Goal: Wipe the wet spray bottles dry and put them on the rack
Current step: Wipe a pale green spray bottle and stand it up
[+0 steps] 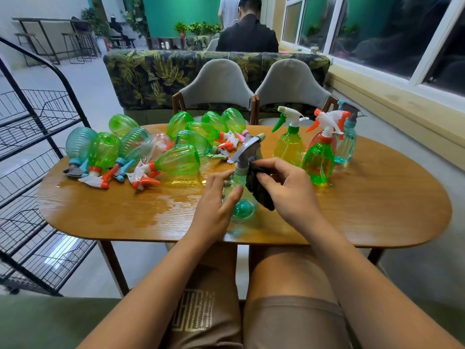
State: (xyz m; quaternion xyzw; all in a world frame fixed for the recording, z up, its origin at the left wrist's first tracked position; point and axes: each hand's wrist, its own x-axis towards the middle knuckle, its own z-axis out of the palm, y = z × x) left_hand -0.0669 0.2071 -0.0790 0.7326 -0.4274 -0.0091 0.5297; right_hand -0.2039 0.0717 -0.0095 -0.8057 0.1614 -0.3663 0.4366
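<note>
Head view has the bottle (238, 179) in front of the person, over the near middle of the table (352, 210), with its base at or just above the wet wood; which of the two cannot be told. The left hand (216, 200) wraps the clear green body, fingers and thumb curled round it, and the right hand (289, 187) pinches a dark cloth (259, 190) against the neck under the grey head. The long axis runs close to upright, base down, nozzle pointing up and to the far right, trigger lever hanging left. Seemingly empty thin plastic, it should be light, yield a little to a squeeze and stay slick while wet, so the stiff neck looks the surer hold for the carry to the rack (37, 172) at the left
</note>
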